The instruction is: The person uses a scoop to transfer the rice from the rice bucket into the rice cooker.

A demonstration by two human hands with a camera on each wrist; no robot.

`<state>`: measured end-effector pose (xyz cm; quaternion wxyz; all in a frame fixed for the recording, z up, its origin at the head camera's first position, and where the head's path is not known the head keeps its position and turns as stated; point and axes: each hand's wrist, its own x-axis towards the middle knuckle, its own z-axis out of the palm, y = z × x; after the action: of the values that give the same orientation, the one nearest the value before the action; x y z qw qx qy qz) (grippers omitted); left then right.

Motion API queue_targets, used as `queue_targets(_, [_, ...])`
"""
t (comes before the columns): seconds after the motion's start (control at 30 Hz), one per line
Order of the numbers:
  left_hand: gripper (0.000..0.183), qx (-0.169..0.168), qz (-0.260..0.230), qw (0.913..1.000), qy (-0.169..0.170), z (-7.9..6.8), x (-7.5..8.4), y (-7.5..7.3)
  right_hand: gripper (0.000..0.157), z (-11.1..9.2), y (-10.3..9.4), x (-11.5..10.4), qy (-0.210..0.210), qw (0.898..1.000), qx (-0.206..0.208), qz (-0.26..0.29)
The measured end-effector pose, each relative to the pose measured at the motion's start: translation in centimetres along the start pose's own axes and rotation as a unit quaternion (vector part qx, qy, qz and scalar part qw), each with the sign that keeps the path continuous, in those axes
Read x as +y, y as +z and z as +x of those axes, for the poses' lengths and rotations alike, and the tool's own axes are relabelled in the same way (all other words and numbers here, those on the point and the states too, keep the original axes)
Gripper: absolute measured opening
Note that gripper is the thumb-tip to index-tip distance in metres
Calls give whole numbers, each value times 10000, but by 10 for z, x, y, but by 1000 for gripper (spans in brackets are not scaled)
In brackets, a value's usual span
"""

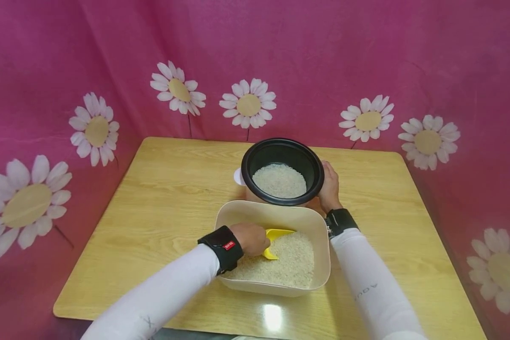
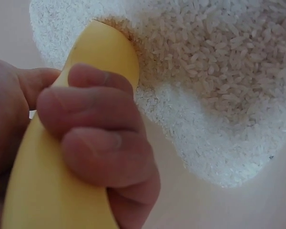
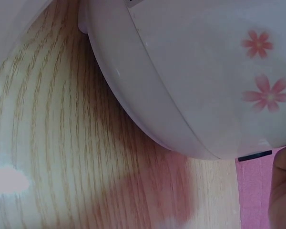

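Observation:
A yellow scoop [image 1: 276, 233] dips into the rice [image 1: 295, 257] in a cream bin [image 1: 322, 264]. My left hand [image 1: 250, 239] grips its handle; in the left wrist view the fingers curl round the yellow scoop [image 2: 105, 45], whose front end meets the loose grains. Behind the bin stands a rice cooker [image 1: 255, 196] with a black inner pot [image 1: 308, 156], and white rice [image 1: 279, 181] covers the pot's bottom. My right hand [image 1: 330, 186] holds the cooker's right side, its fingers partly hidden by the rim. Pink flowers mark the white cooker body [image 3: 195, 71] in the right wrist view.
Bin and cooker stand close together on a light wooden table [image 1: 174, 189] with rounded corners. A pink curtain [image 1: 306, 47] printed with white daisies hangs behind and along both sides of the table. A pale lug [image 1: 238, 176] sticks out from the cooker's left side.

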<state>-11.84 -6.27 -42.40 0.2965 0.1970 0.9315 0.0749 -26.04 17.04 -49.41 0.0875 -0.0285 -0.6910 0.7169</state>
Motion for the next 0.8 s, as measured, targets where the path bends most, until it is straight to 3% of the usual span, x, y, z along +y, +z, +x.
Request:
queue_targets(0.2, [43, 86, -180, 9997, -104, 6, -1, 2, 29, -2, -3, 0, 53, 9999, 142, -36])
queue_targets(0.5, [44, -43, -324, 9993, -192, -2, 1, -5, 31, 4, -4, 0, 42, 9999, -37, 99])
queue_targets(0.8, [44, -48, -450, 9987, -213, -3, 2, -6, 32, -11, -1, -24, 48, 9998, -174, 124])
